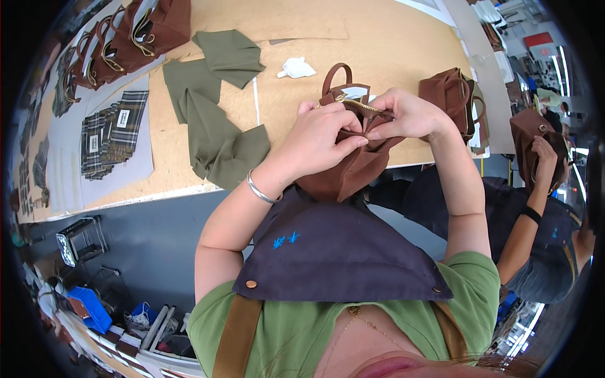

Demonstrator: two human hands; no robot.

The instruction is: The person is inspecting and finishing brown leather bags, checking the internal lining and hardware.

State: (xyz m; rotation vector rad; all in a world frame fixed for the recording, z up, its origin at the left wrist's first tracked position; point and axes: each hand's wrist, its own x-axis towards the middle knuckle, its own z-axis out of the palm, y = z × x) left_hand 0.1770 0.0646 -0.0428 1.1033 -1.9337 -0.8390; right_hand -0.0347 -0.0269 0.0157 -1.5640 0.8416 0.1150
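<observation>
A row of brown bags (170, 28) lies toward the far left corner of the bench (391, 44), plaid pieces (116, 148) nearer its front edge. Olive cloth pieces (230, 151) come next, then a crumpled white scrap (296, 67). Over the front edge, the left hand (324, 132) and right hand (409, 113) seem to pinch, fingers partly hidden, the opening of a handled brown bag (343, 176) beside its zipper (362, 105). Another brown bag (441, 91) stands near the right edge; beyond, a co-worker (554, 233) holds one more.
</observation>
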